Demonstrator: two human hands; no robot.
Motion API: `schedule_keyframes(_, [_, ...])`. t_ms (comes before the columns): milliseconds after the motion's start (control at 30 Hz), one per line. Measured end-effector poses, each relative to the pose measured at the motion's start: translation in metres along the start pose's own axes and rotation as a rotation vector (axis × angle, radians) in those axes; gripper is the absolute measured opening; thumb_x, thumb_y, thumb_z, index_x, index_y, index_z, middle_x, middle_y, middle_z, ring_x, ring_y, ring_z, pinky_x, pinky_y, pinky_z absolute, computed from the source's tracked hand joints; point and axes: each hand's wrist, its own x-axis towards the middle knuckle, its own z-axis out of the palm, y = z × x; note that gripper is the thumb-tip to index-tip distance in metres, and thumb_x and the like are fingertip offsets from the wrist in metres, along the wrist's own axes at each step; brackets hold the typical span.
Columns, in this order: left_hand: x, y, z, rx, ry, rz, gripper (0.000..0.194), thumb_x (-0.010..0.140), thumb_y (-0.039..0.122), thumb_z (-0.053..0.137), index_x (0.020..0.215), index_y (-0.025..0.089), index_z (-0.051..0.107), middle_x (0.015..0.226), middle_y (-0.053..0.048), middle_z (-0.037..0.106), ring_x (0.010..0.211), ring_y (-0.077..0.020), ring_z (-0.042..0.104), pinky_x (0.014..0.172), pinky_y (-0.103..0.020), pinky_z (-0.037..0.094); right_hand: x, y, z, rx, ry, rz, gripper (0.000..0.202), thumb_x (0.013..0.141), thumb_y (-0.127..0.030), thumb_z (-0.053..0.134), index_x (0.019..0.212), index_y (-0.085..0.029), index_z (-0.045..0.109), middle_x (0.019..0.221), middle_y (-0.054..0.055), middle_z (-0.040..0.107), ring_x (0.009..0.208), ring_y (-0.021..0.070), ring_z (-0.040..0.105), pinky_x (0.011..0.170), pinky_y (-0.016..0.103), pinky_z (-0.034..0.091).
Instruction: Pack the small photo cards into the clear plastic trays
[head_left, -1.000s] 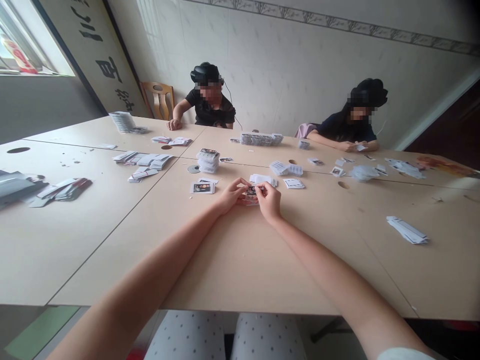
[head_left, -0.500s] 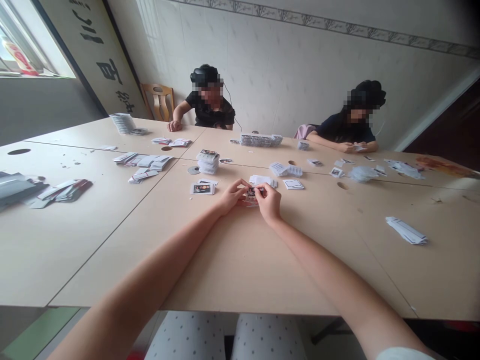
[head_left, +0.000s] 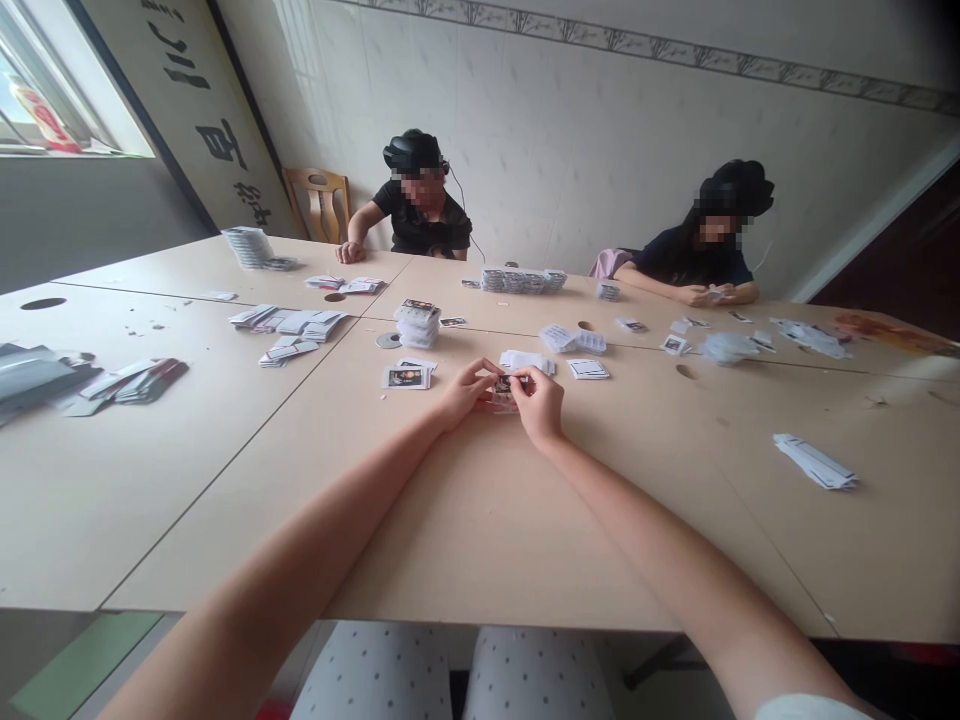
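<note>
My left hand and my right hand meet over the table, both closed on a small, dark-printed card packet. Fingers cover part of it, and its lower part looks clear or pale. To the left of my hands lie white-edged cards with a dark picture. Behind those rises a stack of clear packets with a picture card on top. Just beyond my fingers are loose white slips, and a white card with a black border lies to their right.
Two people sit across the wooden table. White folded papers and grey packets lie on the left. Toward the back is a row of stacked packets; at right, long paper strips.
The view has shifted very slightly. Both hands stay on the card packet in nearly the same place, with only a tiny movement of the fingers.
</note>
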Motion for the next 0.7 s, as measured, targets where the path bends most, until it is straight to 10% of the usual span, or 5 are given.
schedule_keyframes(700, [-0.0001,0.0012,0.0014,0.007,0.018,0.002,0.034,0.078,0.045,0.067,0.091,0.017,0.054,0.097,-0.006,0.065,0.071,-0.014,0.066,0.068,-0.035,0.059,0.0001,-0.0019,0.0004,-0.093,0.018,-0.065,0.013,0.08,-0.023,0.051,0.076,-0.019,0.063,0.065,0.002,0.063,0.055,0.0153,0.053,0.059,0.027,0.044])
